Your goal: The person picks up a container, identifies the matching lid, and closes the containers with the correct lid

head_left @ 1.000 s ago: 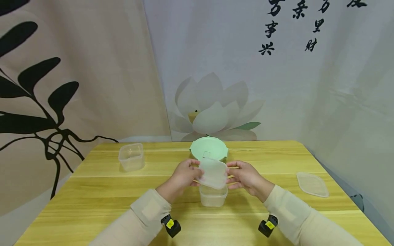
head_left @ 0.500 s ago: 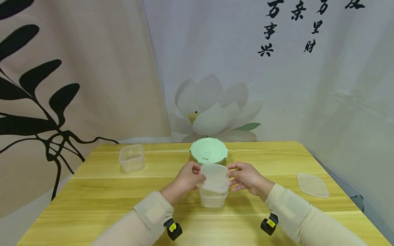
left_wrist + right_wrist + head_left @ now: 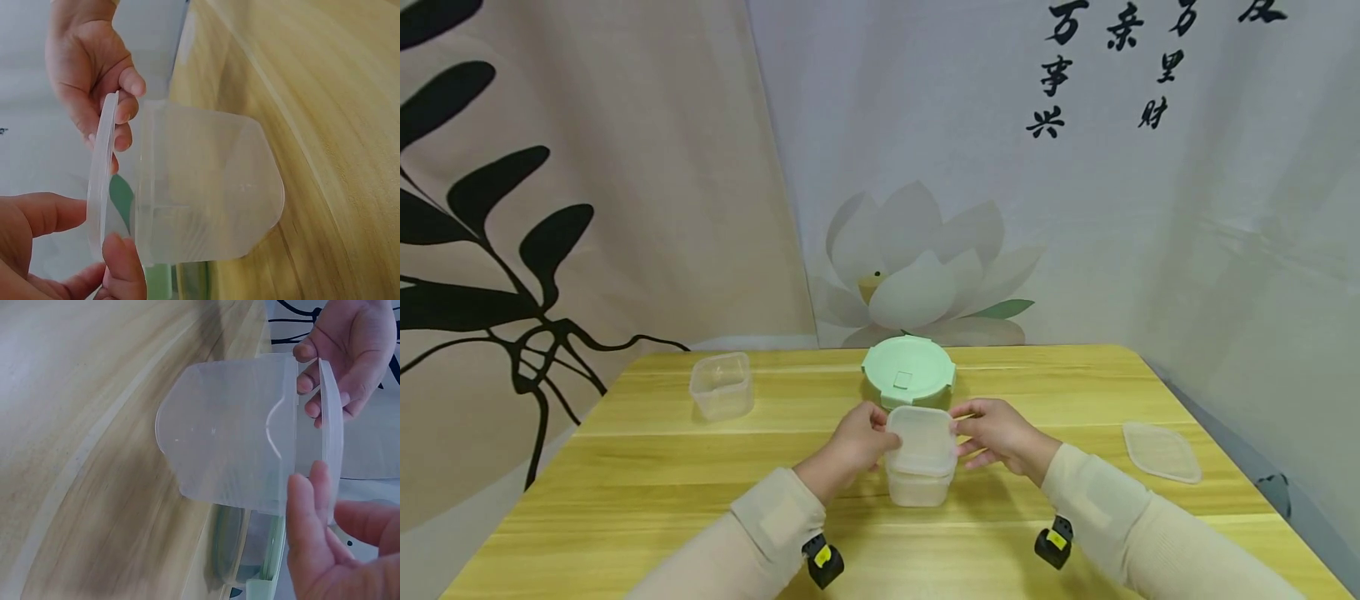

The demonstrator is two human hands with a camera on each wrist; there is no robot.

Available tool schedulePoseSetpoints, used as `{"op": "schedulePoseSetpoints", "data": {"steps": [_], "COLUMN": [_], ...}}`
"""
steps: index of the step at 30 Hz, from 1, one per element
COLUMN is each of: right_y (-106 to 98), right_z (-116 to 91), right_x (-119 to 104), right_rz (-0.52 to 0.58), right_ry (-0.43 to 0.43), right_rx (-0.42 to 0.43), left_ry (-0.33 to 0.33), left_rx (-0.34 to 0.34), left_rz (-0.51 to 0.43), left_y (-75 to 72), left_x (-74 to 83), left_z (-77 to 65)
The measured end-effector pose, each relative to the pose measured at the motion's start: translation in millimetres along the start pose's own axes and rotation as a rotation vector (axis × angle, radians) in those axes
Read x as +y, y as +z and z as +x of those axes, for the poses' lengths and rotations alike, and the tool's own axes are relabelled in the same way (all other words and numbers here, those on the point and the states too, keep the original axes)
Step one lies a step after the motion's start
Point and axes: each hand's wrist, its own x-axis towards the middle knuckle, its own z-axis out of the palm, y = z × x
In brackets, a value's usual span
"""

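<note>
A translucent square lid (image 3: 922, 440) is held between both hands, just above the rim of a clear plastic food container (image 3: 919, 490) on the table. My left hand (image 3: 856, 443) pinches the lid's left edge between thumb and fingers. At the opposite edge, my right hand (image 3: 1000, 437) pinches it too. In the left wrist view a narrow gap shows between the lid (image 3: 103, 175) and the container (image 3: 206, 181). Seen from the right wrist, the lid (image 3: 331, 419) stands slightly apart from the container (image 3: 225, 431) as well.
Directly behind the container stands a round box with a mint-green lid (image 3: 910, 367). Another clear container (image 3: 722, 387), without a lid, sits at the back left. A flat translucent lid (image 3: 1162, 452) lies on the right of the wooden table (image 3: 625, 500).
Both hands have lowered the lid toward the container, and it now covers the opening in the head view. More of the mint-green lid behind shows.
</note>
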Motion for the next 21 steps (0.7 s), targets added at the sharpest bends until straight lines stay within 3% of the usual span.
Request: {"op": "schedulePoseSetpoints", "data": {"steps": [21], "right_y": [16], "right_z": [0], "right_x": [-8], "right_rz": [-0.240], "right_ry": [-0.006], "right_rx": [0.100], "left_ry": [-0.015], "left_rx": [0.017], "left_rz": [0.030], "left_y": [3.7], "left_x": [-4.3], "left_z": [1.5]}}
